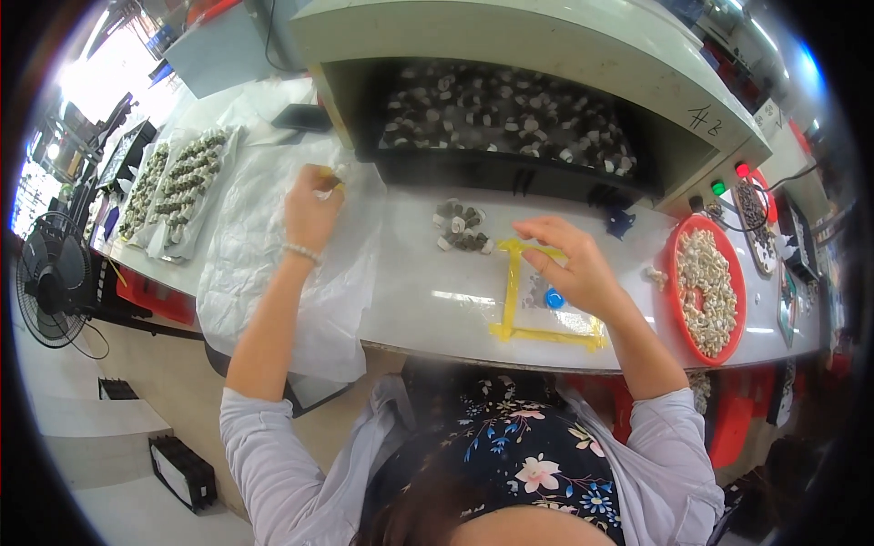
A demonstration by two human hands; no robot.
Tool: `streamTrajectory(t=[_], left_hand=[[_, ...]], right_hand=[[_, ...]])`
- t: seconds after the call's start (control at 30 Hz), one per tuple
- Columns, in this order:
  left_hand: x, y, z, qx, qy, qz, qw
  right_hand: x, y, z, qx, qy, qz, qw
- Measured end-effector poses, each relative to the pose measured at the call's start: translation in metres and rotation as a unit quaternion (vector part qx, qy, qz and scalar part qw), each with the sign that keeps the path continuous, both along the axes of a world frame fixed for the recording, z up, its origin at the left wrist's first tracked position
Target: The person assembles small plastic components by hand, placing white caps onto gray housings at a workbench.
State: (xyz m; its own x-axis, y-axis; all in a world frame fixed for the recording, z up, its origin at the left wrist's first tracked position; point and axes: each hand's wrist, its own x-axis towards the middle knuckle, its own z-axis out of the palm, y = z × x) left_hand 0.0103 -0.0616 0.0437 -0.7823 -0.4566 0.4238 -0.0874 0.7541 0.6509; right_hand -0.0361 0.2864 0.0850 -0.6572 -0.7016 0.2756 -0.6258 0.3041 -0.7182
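Observation:
My left hand [312, 207], with a bead bracelet at the wrist, is over the white plastic sheet [273, 237]. Its fingers are closed in a pinch on a small pale piece [341, 171], too small to make out well. Yellow shows at the fingertips. My right hand [575, 266] hovers with fingers apart and nothing in it, above a yellow-taped rectangle [510, 296] on the table. A blue cap [554, 298] lies inside that rectangle. Left of my right hand sits a small group of dark-and-white round parts [462, 226].
A box-like machine [510, 41] holds a black tray of similar parts [510, 118]. At right stands a red basket [674, 291] of cream-coloured pieces. Bagged rows of parts [187, 187] lie at left. A fan [56, 273] stands beyond the table's left end.

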Motion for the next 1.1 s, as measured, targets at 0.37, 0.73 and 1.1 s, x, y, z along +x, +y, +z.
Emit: streamTrajectory(t=[0.37,0.73,1.1], left_hand=[[-0.023,-0.005,-0.031,-0.197,-0.035,0.004,0.98],[-0.03,-0.008,-0.032,-0.158,-0.027,0.034,0.986],[-0.025,-0.002,-0.03,-0.21,-0.052,0.087,0.972]], right_hand=[[0.036,0.061,-0.009,-0.013,-0.017,-0.092,0.996],[0.085,0.136,-0.026,-0.038,0.015,-0.215,0.976],[0.102,0.201,-0.095,-0.045,0.209,-0.426,0.879]])
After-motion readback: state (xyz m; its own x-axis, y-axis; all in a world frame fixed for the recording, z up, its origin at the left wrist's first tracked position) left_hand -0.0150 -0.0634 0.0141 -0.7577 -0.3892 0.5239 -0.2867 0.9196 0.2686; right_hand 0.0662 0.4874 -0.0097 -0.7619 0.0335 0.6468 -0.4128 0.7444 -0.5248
